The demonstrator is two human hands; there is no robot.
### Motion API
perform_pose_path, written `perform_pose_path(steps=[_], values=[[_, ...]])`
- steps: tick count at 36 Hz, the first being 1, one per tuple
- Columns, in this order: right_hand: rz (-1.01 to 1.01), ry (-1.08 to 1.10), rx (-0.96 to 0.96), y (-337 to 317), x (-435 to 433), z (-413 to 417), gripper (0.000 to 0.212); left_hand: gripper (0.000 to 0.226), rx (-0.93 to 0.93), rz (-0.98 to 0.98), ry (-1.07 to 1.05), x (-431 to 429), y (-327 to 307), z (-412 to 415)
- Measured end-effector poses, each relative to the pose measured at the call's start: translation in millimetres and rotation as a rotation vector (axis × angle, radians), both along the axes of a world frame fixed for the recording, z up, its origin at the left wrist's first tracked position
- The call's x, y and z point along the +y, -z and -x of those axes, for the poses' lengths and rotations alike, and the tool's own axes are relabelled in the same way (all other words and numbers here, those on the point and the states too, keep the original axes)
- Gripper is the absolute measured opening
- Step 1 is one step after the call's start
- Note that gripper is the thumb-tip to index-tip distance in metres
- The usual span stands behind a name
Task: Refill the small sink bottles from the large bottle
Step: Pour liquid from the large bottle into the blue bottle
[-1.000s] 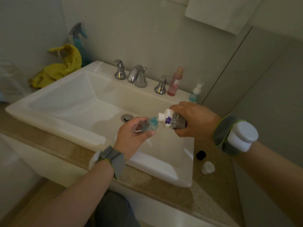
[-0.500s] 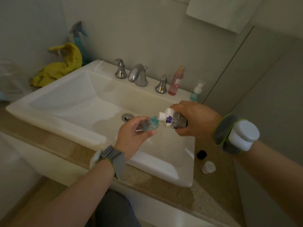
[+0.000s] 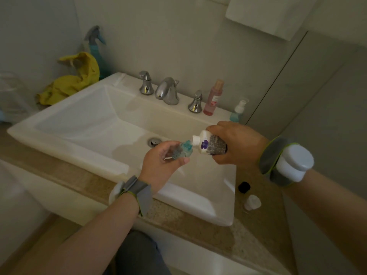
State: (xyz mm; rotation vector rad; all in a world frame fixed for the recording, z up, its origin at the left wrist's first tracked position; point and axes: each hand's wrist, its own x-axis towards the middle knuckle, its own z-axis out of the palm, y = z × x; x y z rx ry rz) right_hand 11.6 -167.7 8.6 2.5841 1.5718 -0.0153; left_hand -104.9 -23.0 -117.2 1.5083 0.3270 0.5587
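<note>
While tipped spout-to-mouth over the sink [image 3: 83, 124], large bottle [image 3: 210, 143] in right hand [image 3: 236, 143]'s closed grip, small bottle [image 3: 181, 151] half-hidden in left hand [image 3: 160, 165]'s

Honestly nothing here is readable. The big bottle [image 3: 210, 144] has a purple mark and a grey block of fine print, way too blurry. The pink bottle [image 3: 213, 98] has a label too, same story.

On my feed both forearms are bare, no sleeves. The left wrist wears a grey band [image 3: 139, 192] edged in yellow-green, with a white rounded pad at its nine o'clock side. The right wrist wears a matching grey band [image 3: 273, 161] with yellow-green trim, carrying a white stepped puck [image 3: 294, 162]. Dark grey trousers [image 3: 137, 253] show at six o'clock.
</note>
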Motion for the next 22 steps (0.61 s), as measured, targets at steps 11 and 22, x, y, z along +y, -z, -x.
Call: perform_pose_path(steps=[11,22], values=[[0.006,0.002,-0.017,-0.6,0.9,-0.3,0.053,0.033,-0.016,0.013,-0.010,0.0,2.5,-1.3],[0.005,-0.003,-0.010,-0.7,0.6,-1.0,0.053,0.033,-0.002,-0.011,-0.002,1.6,3.4,-2.4]])
